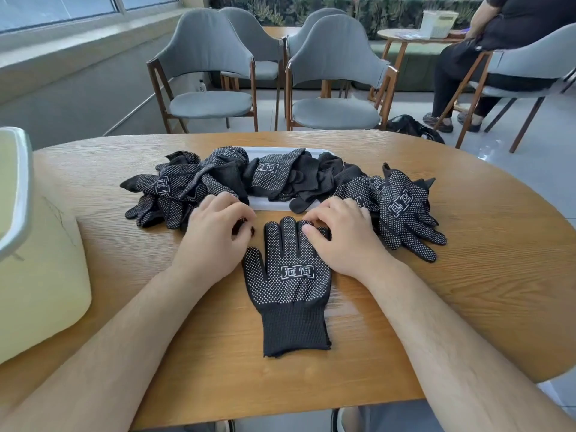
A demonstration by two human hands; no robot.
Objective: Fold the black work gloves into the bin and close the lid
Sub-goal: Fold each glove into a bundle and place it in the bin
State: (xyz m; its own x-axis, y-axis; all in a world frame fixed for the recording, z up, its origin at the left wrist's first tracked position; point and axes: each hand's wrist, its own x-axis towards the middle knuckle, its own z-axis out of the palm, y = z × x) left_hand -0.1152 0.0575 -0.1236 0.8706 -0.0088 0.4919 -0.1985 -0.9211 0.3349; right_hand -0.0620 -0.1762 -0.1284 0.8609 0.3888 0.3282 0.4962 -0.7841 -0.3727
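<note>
A black work glove (288,288) with white dots and a white logo lies flat on the wooden table (467,291), cuff towards me. My right hand (339,233) rests on its fingertips with curled fingers pressing the fabric. My left hand (218,232) sits just left of the glove, fingers curled round a small black piece of glove. Behind both hands lies a heap of several black gloves (280,179), spread over a white lid (265,202). The pale yellow bin (40,275) stands at the left edge, its rim partly out of frame.
Grey chairs (336,76) stand beyond the far table edge. A seated person (498,51) is at the back right beside a round table with a white basket (438,23). A black bag (408,126) lies on the floor.
</note>
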